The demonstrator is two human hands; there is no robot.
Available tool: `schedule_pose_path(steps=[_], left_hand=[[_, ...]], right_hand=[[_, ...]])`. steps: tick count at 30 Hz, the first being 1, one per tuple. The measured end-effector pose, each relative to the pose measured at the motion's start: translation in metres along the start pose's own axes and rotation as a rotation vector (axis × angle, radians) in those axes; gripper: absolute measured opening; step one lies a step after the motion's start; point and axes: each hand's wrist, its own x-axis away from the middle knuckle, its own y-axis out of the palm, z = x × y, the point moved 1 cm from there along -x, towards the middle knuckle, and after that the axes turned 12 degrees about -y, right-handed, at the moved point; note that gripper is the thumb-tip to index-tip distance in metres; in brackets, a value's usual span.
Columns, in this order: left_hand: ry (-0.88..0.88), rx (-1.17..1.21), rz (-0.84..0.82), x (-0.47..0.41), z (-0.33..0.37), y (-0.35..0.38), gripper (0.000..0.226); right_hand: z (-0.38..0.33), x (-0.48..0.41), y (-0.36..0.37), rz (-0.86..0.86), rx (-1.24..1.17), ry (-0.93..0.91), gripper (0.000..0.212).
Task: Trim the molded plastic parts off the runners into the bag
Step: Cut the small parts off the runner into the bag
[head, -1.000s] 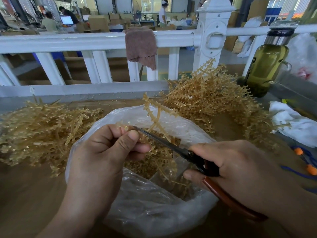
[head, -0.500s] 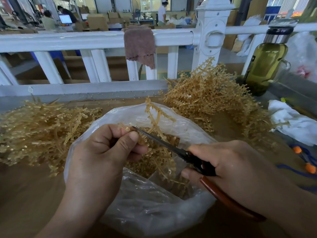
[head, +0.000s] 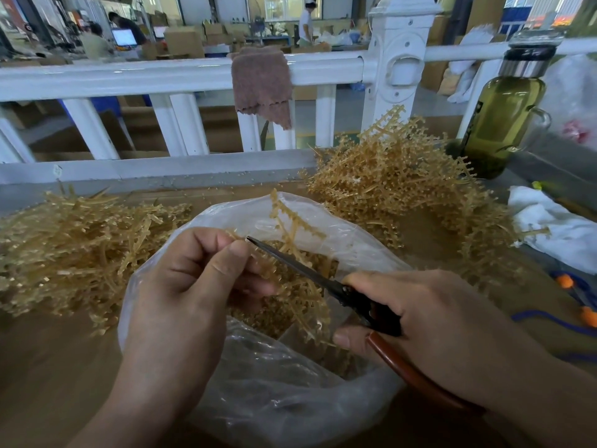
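My left hand (head: 181,286) pinches a runner (head: 290,240) over the open bag (head: 258,392). My right hand (head: 429,321) is closed round scissors (head: 310,274), blade tips beside the left thumb, parts in the bag below.

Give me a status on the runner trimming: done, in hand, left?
Done: the pile of bare stripped runners on the left and loose parts in the bag. In hand: the left hand pinches a runner over the bag while the right hand works the scissors at it. Left: the untrimmed pile on the right, a sizeable heap.
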Motion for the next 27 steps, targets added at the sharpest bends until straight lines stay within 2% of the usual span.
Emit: schedule_pose_path(steps=[10,14,20,27], left_hand=[[-0.109,0.143,-0.025,-0.006,-0.005,-0.006,0.006],[-0.125,0.221,-0.065,-0.005,-0.004,-0.003,0.016],[-0.147,0.246,-0.107,-0.003,-0.003,0.003,0.018],[-0.135,0.264,-0.107,-0.002,-0.001,0.005,0.021]], right_hand=[[-0.007,0.001,0.003,0.030,0.034,-0.003,0.045],[-0.008,0.001,0.003,0.042,-0.014,-0.002,0.049],[-0.007,0.000,0.001,0.041,-0.101,-0.008,0.054],[-0.008,0.001,0.000,0.061,-0.064,-0.020,0.052]])
